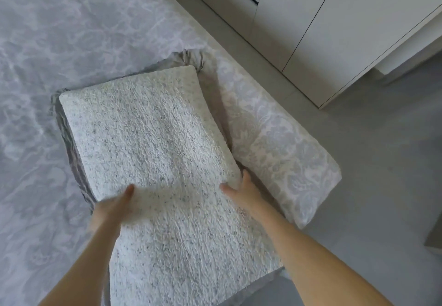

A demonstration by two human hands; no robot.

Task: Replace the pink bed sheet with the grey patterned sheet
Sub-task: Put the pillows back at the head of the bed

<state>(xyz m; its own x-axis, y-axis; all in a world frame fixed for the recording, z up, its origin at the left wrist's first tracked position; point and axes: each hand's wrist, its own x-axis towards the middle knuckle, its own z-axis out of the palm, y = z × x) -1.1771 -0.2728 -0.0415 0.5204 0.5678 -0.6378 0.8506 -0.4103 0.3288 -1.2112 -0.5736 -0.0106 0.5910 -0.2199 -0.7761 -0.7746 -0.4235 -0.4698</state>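
The grey patterned sheet covers the mattress on my left and runs under everything I am handling; I see no pink sheet anywhere, so I judge the swap itself is done and I am dressing the bed. A darker grey layer peeks out from under the left edge of the white textured pillow. My left hand sits at that left edge with the thumb on top, but it is blurred and I cannot tell whether the fingers wrap under the edge or only press. The pillow's long axis runs straight away from me, its near end between my forearms and its far end toward the head of the bed. My right hand is clamped on the right edge, thumb on top and fingers curled round the side. Both hands are about equally near, so any shift calls for both. Just to the right lies a patterned pillow, roughly parallel and touching it. Beyond are the grey floor and a white wardrobe.
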